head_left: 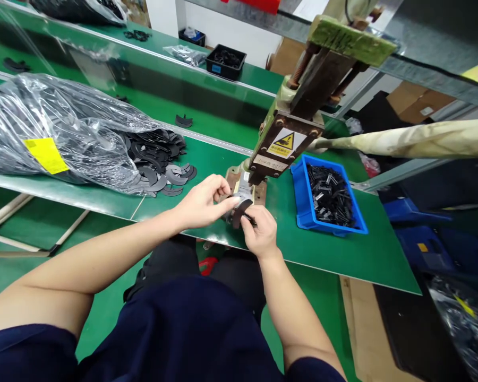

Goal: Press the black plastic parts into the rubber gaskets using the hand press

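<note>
A curved black plastic piece (241, 213) is at the base of a hand press, in front of its metal fixture (245, 187). My right hand (262, 229) pinches the lower right end of the piece between thumb and fingers. From the left, my left hand (207, 200) reaches to its upper end, thumb laid along it and fingers curled; part of that grip is hidden. Above both hands is the press head (281, 140), carrying a yellow warning label.
Left on the green bench (163, 209), a clear plastic bag (63, 127) spills a heap of curved black pieces (159, 159). A blue bin (298, 199) of small black parts stands to the right. Farther back are a black bin (225, 73) and a conveyor with a loose curved piece (184, 121).
</note>
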Tool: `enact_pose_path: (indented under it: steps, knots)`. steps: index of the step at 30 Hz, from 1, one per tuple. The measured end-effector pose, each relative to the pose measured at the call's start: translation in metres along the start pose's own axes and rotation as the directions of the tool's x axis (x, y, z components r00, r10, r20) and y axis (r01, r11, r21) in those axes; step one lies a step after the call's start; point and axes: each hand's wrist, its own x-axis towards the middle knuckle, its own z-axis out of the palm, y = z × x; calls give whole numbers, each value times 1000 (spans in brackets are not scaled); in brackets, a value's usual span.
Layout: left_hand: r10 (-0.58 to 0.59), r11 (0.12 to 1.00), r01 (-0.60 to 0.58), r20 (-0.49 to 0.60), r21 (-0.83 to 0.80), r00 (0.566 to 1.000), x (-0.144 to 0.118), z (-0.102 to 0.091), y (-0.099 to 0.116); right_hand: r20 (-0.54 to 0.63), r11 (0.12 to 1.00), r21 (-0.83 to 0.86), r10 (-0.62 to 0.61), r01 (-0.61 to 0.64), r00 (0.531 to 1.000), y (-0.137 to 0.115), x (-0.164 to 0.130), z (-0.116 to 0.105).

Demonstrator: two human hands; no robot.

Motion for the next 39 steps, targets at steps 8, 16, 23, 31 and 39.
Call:
enact_pose_path:
  steps: [8, 16, 23, 31, 39]
  knots:
    - [34, 987, -58, 158, 153, 987, 4, 12, 3, 5, 999, -15, -47, 48, 999, -2, -5, 1]
    - [-124, 921, 231, 327, -312, 937, 5, 7, -2, -35, 994, 99, 42, -38, 999, 1, -14, -2]
    - [-453, 749, 438, 97, -497, 886, 49, -1, -69, -28, 967, 120, 229, -224, 973, 18, -29, -15]
    - [-689, 633, 500, -135, -591, 712, 195, -13, -123, -83, 950, 65, 309, -304, 947, 22, -66, -49]
    - [-614, 736, 475, -180, -483, 769, 223, -4, -126, -161, 915, -69, 384, -398, 909, 40, -81, -102]
